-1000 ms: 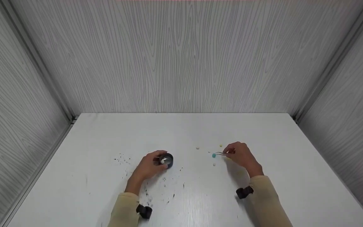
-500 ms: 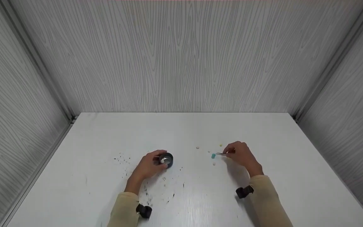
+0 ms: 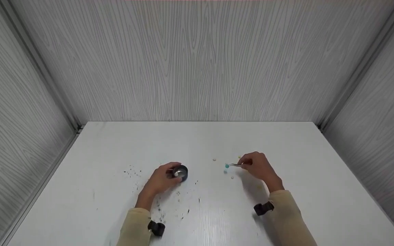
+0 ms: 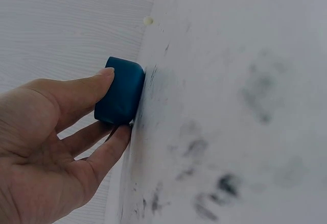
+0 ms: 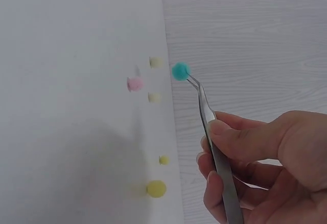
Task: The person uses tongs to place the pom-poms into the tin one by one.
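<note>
Turquoise ball [image 5: 181,71] in tweezers [image 5: 224,170], well inside table edges [image 3: 197,122]

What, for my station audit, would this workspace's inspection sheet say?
Surface: white table, dark smudges near the left hand.
Job's things: blue container; tweezers pinching a turquoise ball above the table; pink, pale and yellow pellets on the table.
Clutter: dark flecks; loose or stuck, cannot tell.
Hands: left hand holds the container, right hand holds the tweezers.
Cables: nothing seen.
Surroundings: grey wood-grain panels left, behind and right.
</note>
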Tool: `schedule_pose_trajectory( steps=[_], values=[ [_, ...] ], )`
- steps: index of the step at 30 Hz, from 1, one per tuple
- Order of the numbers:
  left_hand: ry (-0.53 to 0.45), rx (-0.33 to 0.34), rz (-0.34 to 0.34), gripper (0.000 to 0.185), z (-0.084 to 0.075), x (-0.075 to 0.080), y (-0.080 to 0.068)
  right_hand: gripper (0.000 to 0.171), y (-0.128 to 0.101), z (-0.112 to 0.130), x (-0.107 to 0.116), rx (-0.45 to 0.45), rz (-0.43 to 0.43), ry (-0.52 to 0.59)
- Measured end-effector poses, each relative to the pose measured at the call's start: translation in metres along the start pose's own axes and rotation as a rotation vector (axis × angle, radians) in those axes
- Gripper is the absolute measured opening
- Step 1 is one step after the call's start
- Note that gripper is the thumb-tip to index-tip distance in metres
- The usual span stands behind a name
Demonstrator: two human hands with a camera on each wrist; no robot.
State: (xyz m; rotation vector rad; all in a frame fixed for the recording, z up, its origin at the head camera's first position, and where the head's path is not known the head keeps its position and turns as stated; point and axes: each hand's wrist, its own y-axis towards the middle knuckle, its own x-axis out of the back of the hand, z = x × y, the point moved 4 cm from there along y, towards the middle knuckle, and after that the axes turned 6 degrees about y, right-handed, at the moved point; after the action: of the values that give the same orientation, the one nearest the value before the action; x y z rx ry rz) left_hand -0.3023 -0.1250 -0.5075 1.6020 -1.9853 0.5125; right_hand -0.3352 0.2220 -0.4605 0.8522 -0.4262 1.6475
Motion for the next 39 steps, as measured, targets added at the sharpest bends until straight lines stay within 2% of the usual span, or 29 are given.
schedule_pose_trajectory(
  steps=[7,14,22,34,39],
  values=[
    [-0.004,0.025,-0.009,0.053,-0.002,0.001,-0.001,0.014,0.003,0.022,-0.012,0.038,0.019,0.018],
    [0.012,0.05,-0.007,0.054,-0.001,0.0,-0.002,0.014,0.012,0.045,-0.034,0.102,0.057,0.027],
    [0.013,0.053,-0.006,0.054,-0.002,0.0,-0.002,0.013,0.021,0.068,-0.052,0.162,0.053,0.02],
    [0.006,0.041,0.002,0.054,-0.002,-0.001,-0.002,0.014,0.031,0.089,-0.074,0.161,0.09,-0.033],
    [-0.011,0.03,-0.003,0.054,-0.001,0.0,-0.002,0.016,0.035,0.092,-0.081,0.187,0.098,-0.042]
  ],
)
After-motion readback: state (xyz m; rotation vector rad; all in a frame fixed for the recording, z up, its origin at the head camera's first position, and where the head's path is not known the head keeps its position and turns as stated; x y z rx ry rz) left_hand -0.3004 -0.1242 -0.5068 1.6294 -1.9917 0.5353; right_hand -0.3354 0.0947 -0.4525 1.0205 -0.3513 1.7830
